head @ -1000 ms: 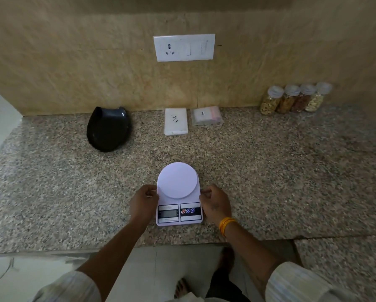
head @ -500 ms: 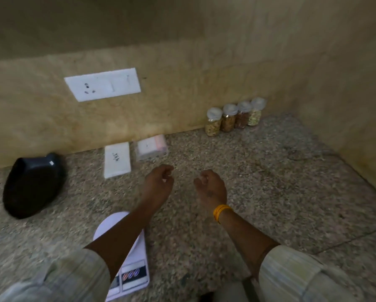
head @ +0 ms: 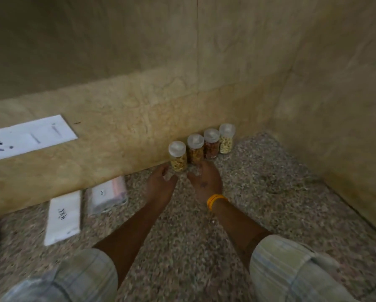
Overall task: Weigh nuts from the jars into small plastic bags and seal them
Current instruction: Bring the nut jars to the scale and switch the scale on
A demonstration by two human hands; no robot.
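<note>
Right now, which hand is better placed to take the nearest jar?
Left. The left hand sits open beside the nearest jar; the right hand fronts the second jar.

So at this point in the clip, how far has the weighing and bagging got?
Barely started. Done: nothing visible; all four jars stand capped against the wall, and the stack of plastic bags lies flat on the counter. In hand: the left hand and right hand reach at the nearest jar, holding nothing yet. Left: opening, weighing, filling, sealing. The scale is out of view.
</note>
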